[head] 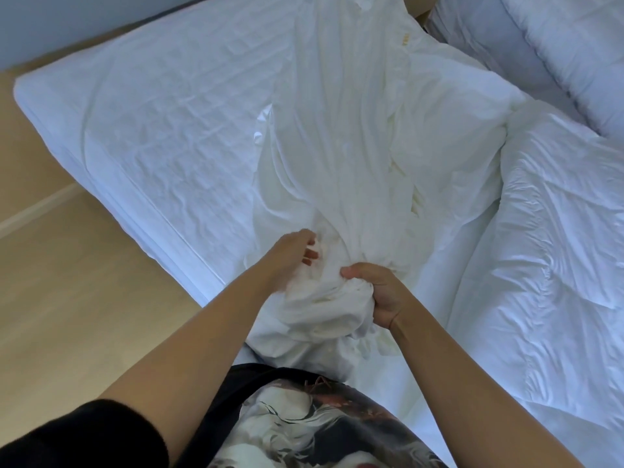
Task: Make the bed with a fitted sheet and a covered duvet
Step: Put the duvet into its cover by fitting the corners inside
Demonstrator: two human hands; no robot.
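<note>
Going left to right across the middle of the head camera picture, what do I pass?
Wooden floor → quilted mattress → bunched white sheet, gripped by the right hand → rumpled duvet.

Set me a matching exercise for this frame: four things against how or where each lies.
1 right hand
2 duvet
3 mattress
4 floor

A pale wood, far left
B grips bunched cloth
C quilted top, uncovered at left
D crumpled along the right

Pairs: 1-B, 2-D, 3-C, 4-A
</note>
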